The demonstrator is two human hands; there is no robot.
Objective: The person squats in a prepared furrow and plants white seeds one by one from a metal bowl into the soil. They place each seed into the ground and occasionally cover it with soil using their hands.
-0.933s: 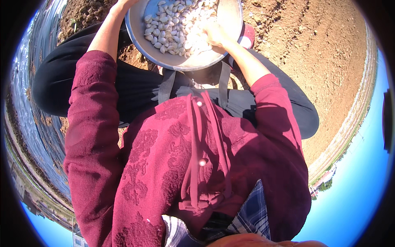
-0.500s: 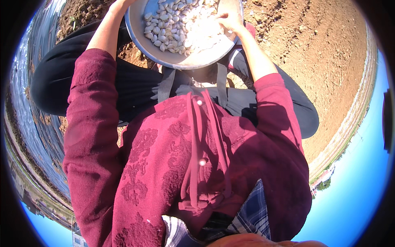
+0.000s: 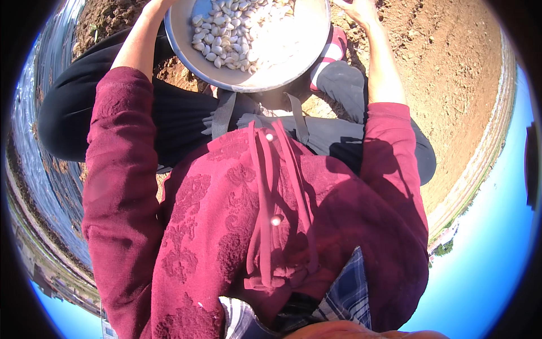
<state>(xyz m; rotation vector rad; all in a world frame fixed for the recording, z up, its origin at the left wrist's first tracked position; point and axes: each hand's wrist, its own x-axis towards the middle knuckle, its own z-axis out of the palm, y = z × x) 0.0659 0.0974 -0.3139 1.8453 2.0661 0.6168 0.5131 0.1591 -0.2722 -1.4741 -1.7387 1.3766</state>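
A wide metal basin [image 3: 248, 85] at the top of the view holds many whitish garlic cloves [image 3: 226, 42], with glare washing out its right part. My left hand [image 3: 160, 4] is by the basin's left rim, and its fingers are cut off by the upper edge. My right hand [image 3: 358, 9] is outside the basin, just past its right rim. Its thumb stretches out toward the rim, apart from the rest of the hand. I see nothing held in it, though its other fingers are partly cut off.
My bent legs [image 3: 186, 118] in dark trousers lie either side of the basin, with grey straps [image 3: 224, 116] near my lap. A red and white shoe [image 3: 334, 48] shows beside the basin. Brown soil [image 3: 446, 73] spreads right; shiny plastic sheeting [image 3: 48, 113] lies left.
My right hand has come out of the basin and moved right, past its rim. The basin has shifted slightly left and upward in view. My left hand stays by the left rim.
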